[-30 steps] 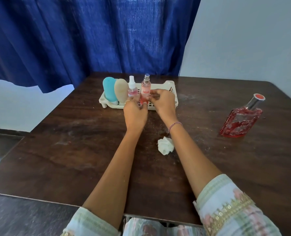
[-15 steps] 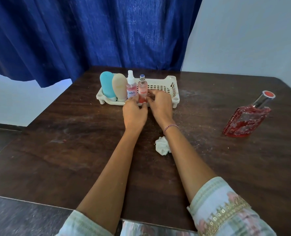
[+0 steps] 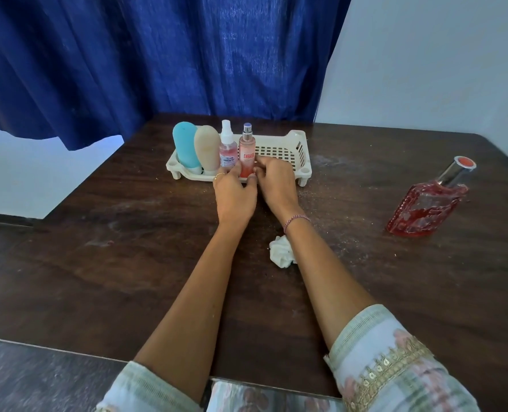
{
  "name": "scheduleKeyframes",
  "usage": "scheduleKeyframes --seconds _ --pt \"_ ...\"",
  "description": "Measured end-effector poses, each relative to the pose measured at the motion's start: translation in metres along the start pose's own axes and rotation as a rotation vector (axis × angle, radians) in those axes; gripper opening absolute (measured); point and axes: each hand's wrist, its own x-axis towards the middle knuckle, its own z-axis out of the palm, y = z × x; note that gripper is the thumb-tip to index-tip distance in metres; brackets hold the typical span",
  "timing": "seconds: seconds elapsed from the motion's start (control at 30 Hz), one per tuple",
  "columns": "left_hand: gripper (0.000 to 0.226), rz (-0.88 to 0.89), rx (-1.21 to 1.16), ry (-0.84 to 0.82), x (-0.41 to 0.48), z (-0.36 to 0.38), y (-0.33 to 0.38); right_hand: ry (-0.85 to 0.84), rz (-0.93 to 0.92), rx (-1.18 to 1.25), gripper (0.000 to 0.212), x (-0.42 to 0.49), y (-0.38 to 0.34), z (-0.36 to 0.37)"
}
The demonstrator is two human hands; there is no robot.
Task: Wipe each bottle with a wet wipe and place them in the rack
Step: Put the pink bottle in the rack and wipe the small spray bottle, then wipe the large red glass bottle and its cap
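Note:
A cream plastic rack (image 3: 288, 150) stands at the far middle of the dark table. In its left part stand a blue bottle (image 3: 185, 147), a beige bottle (image 3: 207, 147), a small pink spray bottle with a white cap (image 3: 228, 150) and a slim pink spray bottle (image 3: 247, 153). My left hand (image 3: 235, 194) and my right hand (image 3: 273, 181) both hold the base of the slim pink spray bottle, which is upright in the rack. A crumpled white wipe (image 3: 281, 255) lies on the table beside my right forearm. A red glass bottle (image 3: 428, 208) stands at the right.
The dark wooden table (image 3: 113, 248) is dusty in patches. A blue curtain (image 3: 157, 60) hangs behind the rack, with a pale wall (image 3: 425, 63) at the right. The right part of the rack holds nothing.
The slim pink spray bottle has come down and settled upright in the rack next to the white-capped one. Both hands stayed on its base.

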Motion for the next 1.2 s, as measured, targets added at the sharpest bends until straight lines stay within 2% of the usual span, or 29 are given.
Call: scheduleKeyframes --seconds 0.57,0.77,1.2 --pt "0.039 -0.035 -0.031 0.066 -0.006 -0.006 0.006 -0.047 0.033 -0.003 0.034 -0.003 -0.002 -0.010" --pt "0.034 -0.106 -0.074 0.111 -0.009 -0.012 0.007 -0.022 0.080 0.007 0.034 -0.007 -0.004 -0.018" --pt "0.028 0.073 -0.090 0.059 -0.052 -0.018 0.027 0.135 0.022 0.139 0.027 -0.065 -0.022 -0.056"
